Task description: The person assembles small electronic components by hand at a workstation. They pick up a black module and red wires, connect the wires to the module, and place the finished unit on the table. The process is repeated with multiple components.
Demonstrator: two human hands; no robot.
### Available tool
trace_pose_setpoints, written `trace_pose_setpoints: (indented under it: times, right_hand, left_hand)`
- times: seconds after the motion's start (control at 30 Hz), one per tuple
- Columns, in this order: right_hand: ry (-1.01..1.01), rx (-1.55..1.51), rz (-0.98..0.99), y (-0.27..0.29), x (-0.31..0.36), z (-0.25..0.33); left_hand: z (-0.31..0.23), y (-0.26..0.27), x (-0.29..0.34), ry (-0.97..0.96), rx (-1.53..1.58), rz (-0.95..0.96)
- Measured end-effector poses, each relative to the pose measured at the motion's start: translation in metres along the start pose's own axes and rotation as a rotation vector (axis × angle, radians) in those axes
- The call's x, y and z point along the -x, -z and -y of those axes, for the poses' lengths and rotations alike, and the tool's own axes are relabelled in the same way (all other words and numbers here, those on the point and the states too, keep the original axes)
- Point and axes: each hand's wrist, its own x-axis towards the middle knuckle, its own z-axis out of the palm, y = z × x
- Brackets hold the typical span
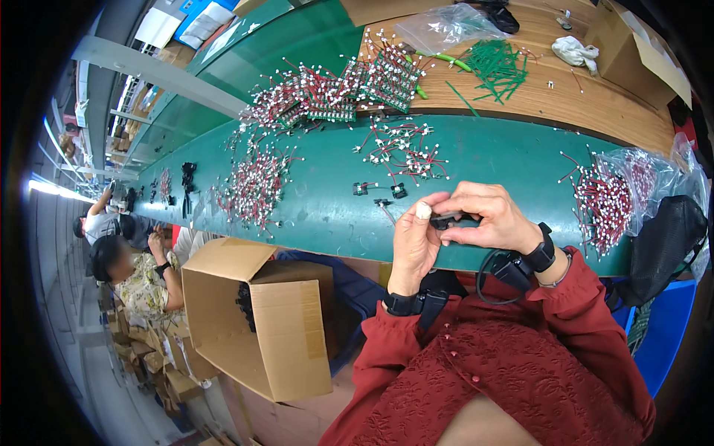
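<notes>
Red blouse [491,379], patterned front, worn by the person, nearest the camera. Items follow, left to right. Cardboard box [301,334], open, beside the near edge of the green surface [320,204]; dark objects [244,305] inside. Heap of red wires [256,186] with white connectors, on the surface. Wired circuit boards [335,108], green, piled at the far edge. Loose wired pieces [405,149], scattered. Small dark piece [399,191], lying just beyond the hands. Left hand [416,241]: fingers pinched on a black part, one fingertip white-covered. Black part [448,221]: between both hands, above the near edge, mostly hidden. Right hand [491,215]: thumb and fingers closed on the same part. Green strips [494,70], strewn on wood-grain. Second wire heap [602,197], partly under clear plastic [673,177]. Black pouch [667,239], at far right.
</notes>
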Motion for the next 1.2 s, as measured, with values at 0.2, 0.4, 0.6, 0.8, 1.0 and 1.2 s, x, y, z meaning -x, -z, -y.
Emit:
trace_pose_setpoints:
  times: [0.2, 0.4, 0.6, 0.8, 1.0, 1.2]
  right_hand:
    - [-0.124, 0.048, -0.091, -0.001, 0.006, -0.006]
    - [-0.123, 0.055, -0.048, -0.003, 0.008, -0.003]
    - [-0.172, 0.162, -0.112, -0.001, 0.01, -0.005]
    - [-0.181, 0.074, -0.058, 0.002, 0.009, -0.004]
    - [-0.193, 0.167, -0.054, 0.007, 0.008, -0.002]
    - [-0.158, 0.237, -0.064, 0.006, 0.011, -0.005]
  left_hand:
    - [0.005, -0.005, 0.0, -0.1, -0.096, 0.127]
    - [0.001, 0.012, -0.004, 0.041, -0.043, 0.176]
    - [0.007, -0.002, -0.002, -0.052, -0.11, 0.037]
    - [0.007, -0.009, 0.001, -0.126, -0.162, -0.056]
    - [0.008, -0.004, 0.0, -0.201, -0.001, -0.059]
    - [0.008, -0.002, 0.0, -0.202, 0.024, 0.001]
